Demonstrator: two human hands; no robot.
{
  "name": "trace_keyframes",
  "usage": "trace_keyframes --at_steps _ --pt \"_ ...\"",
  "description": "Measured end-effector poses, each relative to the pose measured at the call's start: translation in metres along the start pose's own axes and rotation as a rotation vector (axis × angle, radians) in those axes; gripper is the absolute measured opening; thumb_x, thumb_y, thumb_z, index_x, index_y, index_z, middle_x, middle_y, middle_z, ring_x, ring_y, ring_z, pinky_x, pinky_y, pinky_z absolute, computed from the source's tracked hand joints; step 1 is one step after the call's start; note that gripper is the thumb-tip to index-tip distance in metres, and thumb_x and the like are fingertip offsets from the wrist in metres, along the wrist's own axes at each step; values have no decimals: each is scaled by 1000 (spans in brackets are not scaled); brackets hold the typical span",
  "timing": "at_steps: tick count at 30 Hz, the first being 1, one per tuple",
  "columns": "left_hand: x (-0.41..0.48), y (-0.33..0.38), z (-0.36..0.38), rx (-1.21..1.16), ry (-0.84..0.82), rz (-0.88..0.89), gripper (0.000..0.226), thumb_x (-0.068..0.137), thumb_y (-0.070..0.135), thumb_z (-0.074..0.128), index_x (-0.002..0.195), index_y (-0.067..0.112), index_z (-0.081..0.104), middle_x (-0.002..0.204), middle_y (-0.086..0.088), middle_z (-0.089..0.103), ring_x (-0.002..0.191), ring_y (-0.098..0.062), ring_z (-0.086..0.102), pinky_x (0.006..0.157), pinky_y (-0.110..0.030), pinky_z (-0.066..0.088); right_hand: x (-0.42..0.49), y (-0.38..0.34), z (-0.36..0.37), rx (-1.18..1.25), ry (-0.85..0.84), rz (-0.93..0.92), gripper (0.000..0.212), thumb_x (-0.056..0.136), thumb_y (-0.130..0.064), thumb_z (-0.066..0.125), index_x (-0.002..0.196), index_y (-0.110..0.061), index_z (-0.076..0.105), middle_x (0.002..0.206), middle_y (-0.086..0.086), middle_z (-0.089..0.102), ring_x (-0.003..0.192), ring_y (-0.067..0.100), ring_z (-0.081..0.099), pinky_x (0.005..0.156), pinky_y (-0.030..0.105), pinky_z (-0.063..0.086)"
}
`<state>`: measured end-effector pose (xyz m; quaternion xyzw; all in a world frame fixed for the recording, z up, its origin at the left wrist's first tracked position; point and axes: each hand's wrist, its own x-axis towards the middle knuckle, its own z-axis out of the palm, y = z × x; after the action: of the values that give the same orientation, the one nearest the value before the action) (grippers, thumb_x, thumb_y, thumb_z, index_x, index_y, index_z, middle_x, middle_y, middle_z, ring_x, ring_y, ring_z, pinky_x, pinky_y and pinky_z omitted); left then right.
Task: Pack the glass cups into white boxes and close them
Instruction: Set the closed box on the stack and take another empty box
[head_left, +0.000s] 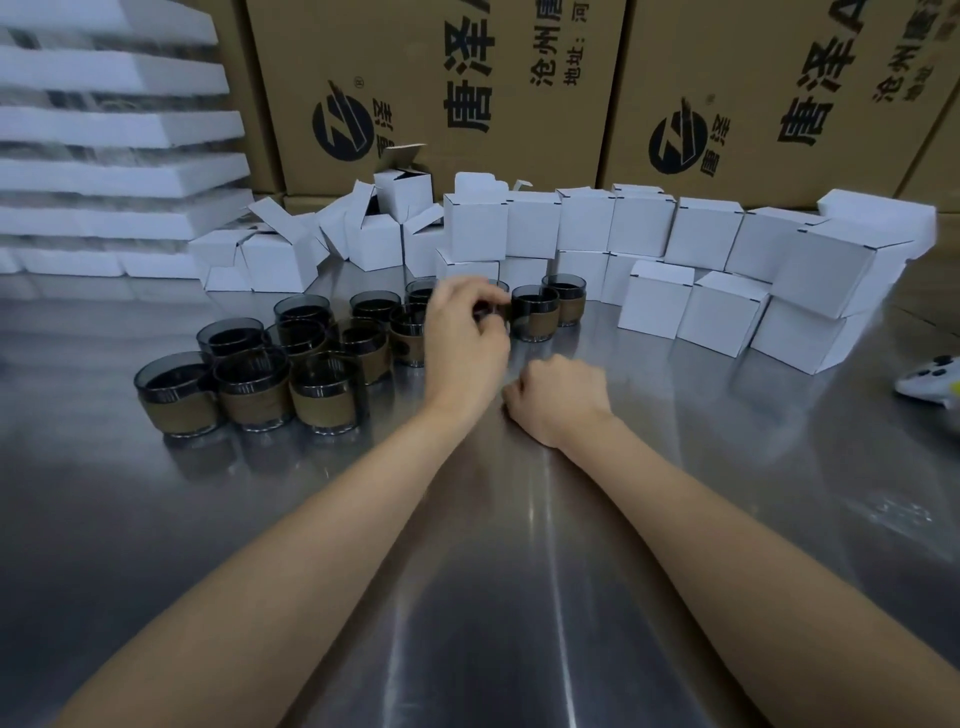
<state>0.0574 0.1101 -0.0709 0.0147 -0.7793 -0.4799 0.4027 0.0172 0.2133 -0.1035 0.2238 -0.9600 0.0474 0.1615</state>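
Note:
Several smoky glass cups (322, 400) with brown sleeves stand grouped on the steel table (519, 571), left of centre. My left hand (465, 338) reaches into the back of the group, and its fingers curl round the rim of one glass cup (491, 310), mostly hidden behind the hand. My right hand (558, 397) rests on the table as a loose fist, holding nothing. Open white boxes (280, 254) with raised flaps lie behind the cups at left. Closed white boxes (701, 234) are stacked in a row at the back right.
Large brown cartons (431, 88) form a wall behind the boxes. White foam sheets (119, 171) are piled at far left. A white controller-like object (930, 382) lies at the right table edge.

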Motion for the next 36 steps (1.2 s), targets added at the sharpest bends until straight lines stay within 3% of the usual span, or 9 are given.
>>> trace_keyframes --at_steps 3,6,9,13,18,22,27,32,36 --pt "57 -2 -18 -11 128 -93 27 89 -2 45 101 15 62 122 2 42 92 10 47 70 2 33 12 -8 6 -62 10 64 27 93 -30 41 71 -16 45 95 8 65 89 30 62 61 29 27" --pt "119 -29 -40 105 186 -204 24 93 5 47 115 10 56 133 -3 30 92 -7 43 65 -1 34 19 -9 10 -64 43 33 31 93 -32 42 68 -15 44 78 5 56 81 30 59 58 30 24" --pt "166 -69 -57 264 181 -401 26 96 11 46 120 6 53 143 -13 26 97 -20 46 83 -18 37 25 -10 12 -59 77 -37 40 93 -34 41 58 -15 35 58 0 33 65 27 45 50 28 17" --pt "202 -108 -67 257 201 -659 48 98 19 41 144 7 35 157 -13 11 134 -26 36 104 -30 38 33 -9 17 5 80 -80 39 90 -33 41 55 -17 33 55 -1 33 58 24 39 50 29 19" --pt "230 -145 -76 211 210 -672 48 90 19 40 135 6 48 152 -16 23 124 -27 48 97 -33 48 36 -6 23 21 74 -103 38 87 -36 42 55 -16 38 54 -4 35 57 23 37 50 31 21" --pt "244 -173 -76 94 188 -697 41 87 18 44 125 7 53 140 -14 45 129 -25 46 106 -38 43 38 -6 24 28 64 -90 36 86 -37 42 57 -16 41 54 -3 39 56 21 36 49 31 22" --pt "246 -180 -72 -35 271 -674 46 87 17 48 130 2 50 128 -12 57 114 -26 57 91 -33 48 39 -6 26 47 60 -78 37 85 -37 42 56 -14 38 53 -3 40 55 21 36 49 31 21" --pt "238 -140 -63 -193 429 -588 39 96 16 40 133 11 52 129 -5 60 119 -23 55 103 -33 43 39 -5 25 86 89 -55 37 85 -34 44 54 -15 35 52 -3 37 49 15 32 47 29 17" --pt "209 -71 -48 -329 529 -446 36 99 15 39 133 14 52 132 -5 54 113 -21 59 99 -34 49 38 -5 24 181 118 -33 40 87 -31 44 52 -15 35 51 -2 40 52 21 40 48 28 23"
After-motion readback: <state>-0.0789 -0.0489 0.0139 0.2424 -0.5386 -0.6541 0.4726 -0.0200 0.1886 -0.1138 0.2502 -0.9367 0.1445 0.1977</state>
